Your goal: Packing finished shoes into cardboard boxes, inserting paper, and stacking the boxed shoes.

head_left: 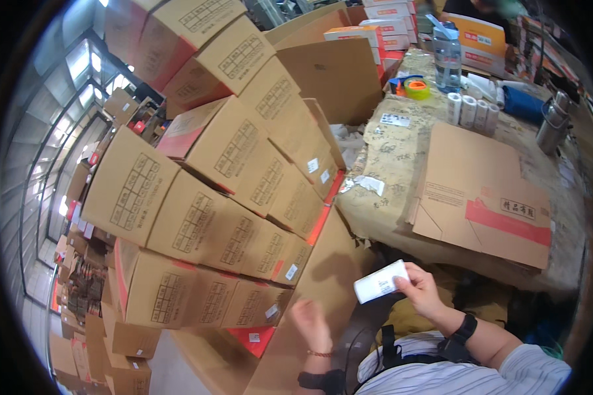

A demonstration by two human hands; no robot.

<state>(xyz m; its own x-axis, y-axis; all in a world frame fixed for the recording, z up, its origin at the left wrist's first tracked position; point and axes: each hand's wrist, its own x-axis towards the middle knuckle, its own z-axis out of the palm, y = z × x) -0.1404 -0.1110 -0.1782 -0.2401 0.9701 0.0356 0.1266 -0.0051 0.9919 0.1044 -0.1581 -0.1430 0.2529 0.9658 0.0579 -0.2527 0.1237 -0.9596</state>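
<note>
My right hand [420,289] is closed on a flat white bundle of printed labels [379,282], thumb on top, held in front of my body. To its left, my left hand [311,324] is raised near the lower cartons, its fingers smeared by motion. Whether they are apart or closed does not show. Beside it stand tall stacks of brown cartons [194,220] with printed grids on their sides. Small white labels [291,271] are stuck on some of these, and a red carton panel [253,338] shows below.
On the worn worktable [395,148] at the right lie flattened cardboard boxes [484,191]. Farther back are white rolls [468,110], a tape roll [416,88], a water bottle [447,60] and a steel flask [553,122]. Another person [478,9] is at the far end.
</note>
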